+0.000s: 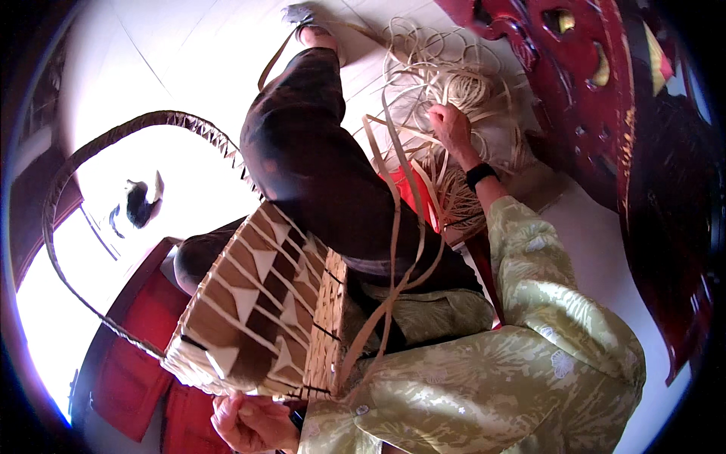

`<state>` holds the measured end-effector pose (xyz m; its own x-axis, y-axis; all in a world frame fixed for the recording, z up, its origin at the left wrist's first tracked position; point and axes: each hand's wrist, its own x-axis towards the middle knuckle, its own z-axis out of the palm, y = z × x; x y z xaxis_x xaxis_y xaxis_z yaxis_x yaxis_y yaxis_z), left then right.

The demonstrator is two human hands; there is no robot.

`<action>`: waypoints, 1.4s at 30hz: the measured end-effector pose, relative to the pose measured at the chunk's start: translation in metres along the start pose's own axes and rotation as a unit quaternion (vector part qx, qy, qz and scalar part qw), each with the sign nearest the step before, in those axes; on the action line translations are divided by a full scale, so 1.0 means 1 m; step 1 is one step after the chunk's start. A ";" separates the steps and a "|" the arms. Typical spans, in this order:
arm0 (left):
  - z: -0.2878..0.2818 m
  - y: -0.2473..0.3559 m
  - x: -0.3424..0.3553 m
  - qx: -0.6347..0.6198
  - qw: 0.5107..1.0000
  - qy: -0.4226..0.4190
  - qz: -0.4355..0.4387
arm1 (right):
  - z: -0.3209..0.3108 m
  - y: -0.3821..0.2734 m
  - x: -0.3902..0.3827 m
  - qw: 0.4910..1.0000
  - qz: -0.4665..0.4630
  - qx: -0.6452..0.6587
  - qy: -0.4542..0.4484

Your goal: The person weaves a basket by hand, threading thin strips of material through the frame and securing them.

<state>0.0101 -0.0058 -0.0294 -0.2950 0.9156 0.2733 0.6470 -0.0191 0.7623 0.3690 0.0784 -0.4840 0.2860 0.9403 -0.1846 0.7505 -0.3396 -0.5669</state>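
A woven basket (327, 318) lies tilted across my lap, its open-work side crossed by pale strips with white triangular pieces. Its long hooped handle (151, 119), partly wrapped in dark strip, arches out to the left. At the basket's lower edge, my left hand (253, 424) has its fingers curled closed; what they hold is hidden. My right hand (452, 129) is stretched out to a tangled heap of pale weaving strips (465, 87), its fingers pinched closed at the strands. Long loose strips (395, 227) hang in loops over my leg and reach the basket.
Dark red carved wooden furniture (582, 91) stands on the right. A red wooden piece (132, 371) is at the lower left. Beside the strip heap shows a bright red item (414, 193). A black and white object (141, 200) is on the bright floor at left.
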 end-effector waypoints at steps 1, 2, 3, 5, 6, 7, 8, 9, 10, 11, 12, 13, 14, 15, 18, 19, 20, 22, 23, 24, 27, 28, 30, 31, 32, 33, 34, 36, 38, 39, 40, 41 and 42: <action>-0.010 0.002 0.008 -0.045 0.993 -0.106 -0.008 | -0.013 -0.004 -0.002 0.998 -0.003 0.042 0.038; -0.005 0.003 0.001 -0.021 0.997 -0.076 -0.001 | -0.029 -0.007 -0.008 0.994 -0.006 0.084 0.075; -0.005 0.000 0.002 -0.021 0.996 -0.085 0.002 | -0.049 -0.017 -0.011 0.985 -0.007 0.126 0.115; -0.002 -0.002 0.002 -0.012 0.995 -0.096 0.007 | -0.060 -0.021 -0.018 0.978 -0.015 0.170 0.119; -0.003 -0.001 -0.001 -0.036 0.994 -0.105 0.008 | -0.065 -0.024 -0.026 0.973 -0.021 0.196 0.122; 0.000 -0.001 -0.001 -0.061 0.991 -0.115 0.012 | -0.073 -0.032 -0.032 0.966 -0.028 0.222 0.128; 0.001 -0.001 0.002 -0.075 0.989 -0.123 0.025 | -0.090 -0.044 -0.039 0.959 -0.004 0.241 0.149; 0.003 -0.001 0.005 -0.090 0.986 -0.132 0.038 | -0.092 -0.047 -0.039 0.947 0.019 0.293 0.129; 0.008 -0.002 0.001 -0.121 0.985 -0.117 0.034 | -0.097 -0.054 -0.040 0.933 0.039 0.342 0.108; 0.007 0.001 -0.001 -0.140 0.982 -0.129 0.016 | -0.103 -0.060 -0.041 0.915 0.059 0.390 0.087; 0.004 0.001 -0.005 -0.148 0.978 -0.141 0.027 | -0.113 -0.065 -0.049 0.938 0.058 0.333 0.072; 0.003 -0.001 -0.008 -0.152 0.975 -0.154 0.041 | -0.131 -0.080 -0.048 0.927 0.050 0.358 0.099; 0.005 -0.003 -0.009 -0.182 0.973 -0.140 0.042 | -0.152 -0.094 -0.050 0.917 0.046 0.377 0.122; 0.005 -0.003 -0.015 -0.181 0.976 -0.121 0.027 | -0.167 -0.109 -0.056 0.907 0.039 0.395 0.138; 0.007 0.002 -0.013 -0.170 0.961 -0.211 0.061 | -0.191 -0.144 -0.065 0.885 -0.009 0.431 0.176; 0.012 0.015 -0.012 -0.186 0.951 -0.242 0.043 | -0.198 -0.152 -0.065 0.886 -0.043 0.423 0.186; 0.020 0.022 -0.005 -0.185 0.938 -0.281 0.081 | -0.211 -0.160 -0.068 0.869 -0.074 0.447 0.200; 0.031 0.029 0.001 -0.201 0.911 -0.342 0.111 | -0.241 -0.189 -0.081 0.870 -0.060 0.461 0.163; 0.036 0.032 0.000 -0.219 0.903 -0.356 0.104 | -0.251 -0.204 -0.085 0.866 -0.076 0.474 0.139; 0.038 0.031 0.003 -0.207 0.893 -0.376 0.137 | -0.262 -0.221 -0.094 0.877 -0.084 0.460 0.109; 0.046 0.037 0.005 -0.265 0.877 -0.393 0.081 | -0.291 -0.261 -0.133 0.895 -0.094 0.436 -0.012; 0.043 0.040 0.005 -0.295 0.870 -0.395 0.008 | -0.296 -0.274 -0.145 0.905 -0.100 0.410 -0.058; 0.031 0.045 0.006 -0.348 0.838 -0.396 -0.142 | -0.299 -0.297 -0.167 0.904 -0.145 0.382 -0.125; 0.030 0.043 0.003 -0.397 0.820 -0.372 -0.176 | -0.298 -0.303 -0.176 0.903 -0.169 0.362 -0.156; 0.026 0.038 0.003 -0.400 0.819 -0.368 -0.183 | -0.295 -0.309 -0.183 0.891 -0.184 0.372 -0.183; 0.022 0.034 0.003 -0.403 0.818 -0.364 -0.191 | -0.291 -0.314 -0.188 0.878 -0.197 0.382 -0.209; 0.020 0.033 0.002 -0.401 0.822 -0.355 -0.193 | -0.287 -0.315 -0.191 0.873 -0.213 0.374 -0.229; 0.016 0.024 -0.001 -0.420 0.817 -0.352 -0.181 | -0.286 -0.321 -0.199 0.881 -0.227 0.329 -0.253; 0.014 0.020 -0.005 -0.425 0.818 -0.345 -0.176 | -0.288 -0.324 -0.203 0.876 -0.208 0.334 -0.280; 0.013 0.019 -0.007 -0.425 0.820 -0.337 -0.180 | -0.288 -0.327 -0.204 0.869 -0.195 0.349 -0.291; 0.012 0.018 -0.010 -0.427 0.822 -0.329 -0.184 | -0.288 -0.330 -0.205 0.863 -0.183 0.362 -0.302; 0.012 0.017 -0.012 -0.445 0.817 -0.319 -0.179 | -0.287 -0.330 -0.206 0.851 -0.166 0.386 -0.315; 0.013 0.015 -0.014 -0.463 0.813 -0.309 -0.174 | -0.286 -0.331 -0.206 0.838 -0.149 0.410 -0.328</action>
<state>0.0330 -0.0135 -0.0298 0.2473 0.9519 -0.1810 -0.2906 0.2511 0.9233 0.2320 -0.0092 -0.0293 -0.4322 0.8825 -0.1856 -0.0079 -0.2095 -0.9778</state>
